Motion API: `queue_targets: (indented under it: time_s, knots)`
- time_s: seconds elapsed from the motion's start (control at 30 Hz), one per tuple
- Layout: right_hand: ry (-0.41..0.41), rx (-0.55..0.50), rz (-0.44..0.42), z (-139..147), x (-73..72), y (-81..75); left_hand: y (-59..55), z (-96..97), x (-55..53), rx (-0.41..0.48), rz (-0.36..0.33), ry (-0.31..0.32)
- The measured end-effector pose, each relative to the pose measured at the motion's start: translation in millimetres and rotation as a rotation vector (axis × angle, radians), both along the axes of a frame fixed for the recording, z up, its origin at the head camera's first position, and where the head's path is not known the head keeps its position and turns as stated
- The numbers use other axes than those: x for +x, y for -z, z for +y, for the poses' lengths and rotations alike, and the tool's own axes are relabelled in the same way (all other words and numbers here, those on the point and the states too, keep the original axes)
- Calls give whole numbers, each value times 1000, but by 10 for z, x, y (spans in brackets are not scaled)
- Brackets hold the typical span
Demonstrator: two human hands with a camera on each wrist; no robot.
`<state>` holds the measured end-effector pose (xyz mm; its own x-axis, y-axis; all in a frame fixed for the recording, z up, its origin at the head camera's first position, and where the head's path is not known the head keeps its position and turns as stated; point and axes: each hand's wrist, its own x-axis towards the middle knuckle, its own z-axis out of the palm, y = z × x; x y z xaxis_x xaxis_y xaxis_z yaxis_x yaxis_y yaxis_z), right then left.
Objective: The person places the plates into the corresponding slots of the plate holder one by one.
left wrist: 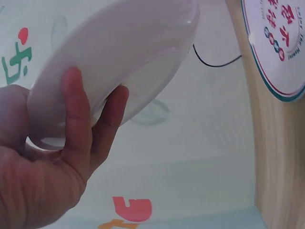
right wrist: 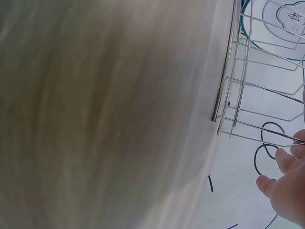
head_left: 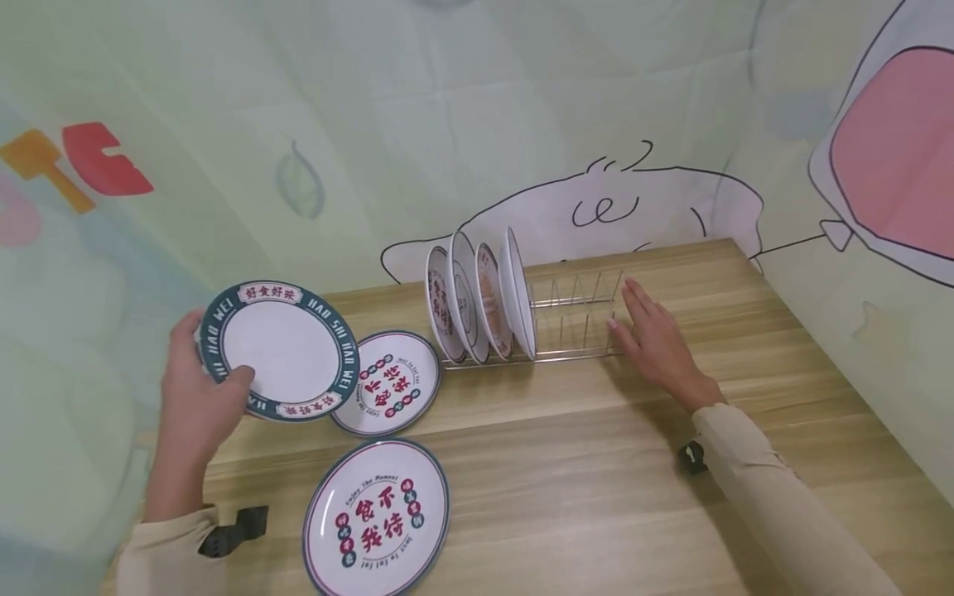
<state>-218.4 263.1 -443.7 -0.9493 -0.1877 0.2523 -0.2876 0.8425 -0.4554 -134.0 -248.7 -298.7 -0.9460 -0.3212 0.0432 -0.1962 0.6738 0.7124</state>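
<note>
My left hand grips a white plate with a dark teal lettered rim, thumb on the top face. In the left wrist view, fingers spread under its white underside. The plate is raised and tilted, overlapping a lying plate with red characters in the head view. My right hand is at the right end of the wire plate rack, fingers extended, fingertips right at the end wires. Several plates stand upright in the rack's left part; its right slots hold none.
Another round plate with red characters lies nearer on the wooden table. A printed cloth hangs close behind the table and on both sides.
</note>
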Motion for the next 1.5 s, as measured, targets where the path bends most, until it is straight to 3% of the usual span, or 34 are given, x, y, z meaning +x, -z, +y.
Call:
queue_targets:
  time_s: [0.3,0.6,0.93,1.27,1.5]
  knots:
    - [-1,3,7,-12,-19,-14,-109,237,158,-16,-2,112]
    - [-6,15,11,-50,-42,-28,-143,450,299,-60,66,187]
    - [-1,0,-12,-78,-12,-44,-283,820,532,-97,5,320]
    - [0,-12,-3,-80,2,-51,-336,1116,644,-73,17,453]
    - [1,-25,5,-100,26,-49,-306,1262,650,-75,35,504]
